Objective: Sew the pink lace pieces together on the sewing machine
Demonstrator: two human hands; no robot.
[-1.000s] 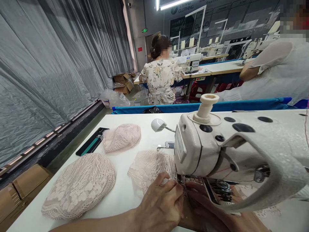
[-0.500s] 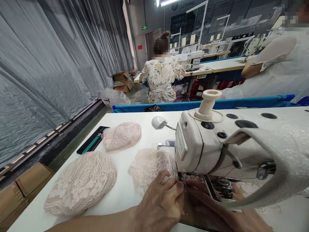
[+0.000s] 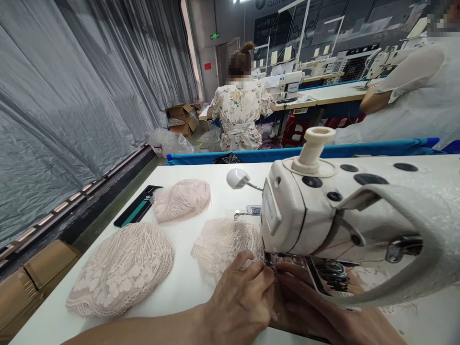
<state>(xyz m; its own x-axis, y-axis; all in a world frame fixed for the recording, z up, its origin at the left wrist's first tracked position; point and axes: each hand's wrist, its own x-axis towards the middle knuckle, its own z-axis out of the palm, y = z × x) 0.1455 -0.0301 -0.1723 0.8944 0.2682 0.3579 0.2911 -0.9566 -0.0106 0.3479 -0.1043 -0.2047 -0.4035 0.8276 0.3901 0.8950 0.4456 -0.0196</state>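
A pale pink lace piece point(image 3: 224, 247) lies partly under the head of a white sewing machine point(image 3: 287, 211). My left hand point(image 3: 244, 294) is closed with curled fingers on its near edge, just left of the needle area. To the right of the needle, my right hand point(image 3: 319, 302) lies low with its fingers stretched flat toward the lace. The machine's head and curved arm partly cover that hand. Where the fabric meets the presser foot is mostly hidden by the machine and my fingers.
On the white table point(image 3: 187, 292), a larger lace bundle point(image 3: 124, 270) and a smaller lace piece point(image 3: 183, 200) lie left, beside a dark phone point(image 3: 138, 207). A small white lamp point(image 3: 237, 178) sticks out from the machine. Beyond a blue rail point(image 3: 201, 157), two people sit at other machines.
The view has shifted slightly, so the machine appears a little farther right. Both hands keep nearly the same places at the lace.
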